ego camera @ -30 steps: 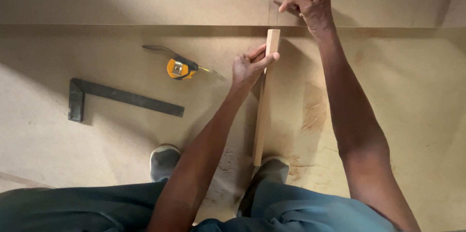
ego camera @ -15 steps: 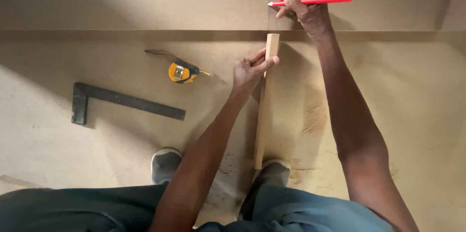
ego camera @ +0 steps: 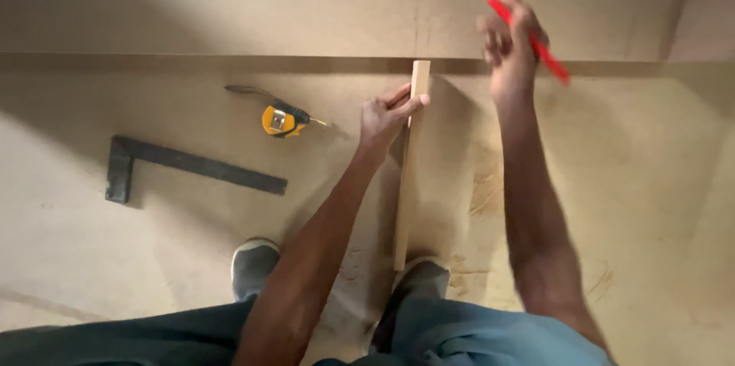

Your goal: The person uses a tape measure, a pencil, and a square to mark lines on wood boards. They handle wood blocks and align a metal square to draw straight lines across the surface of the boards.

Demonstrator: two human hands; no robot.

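Wooden strip in left hand grip; right hand grips red pencil.

One wooden strip, one red pencil, one yellow tape measure and one dark metal try square are in view. Two hands show: the left hand and the right hand. Two shoes: one grey, one partly hidden.

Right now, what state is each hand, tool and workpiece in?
Left hand: gripping the wooden strip near its top.
Right hand: raised, blurred, holding the red pencil.
Wooden strip: lying straight, far end at the upright board.
Tape measure: lying unheld.
Metal square: lying flat, unheld.
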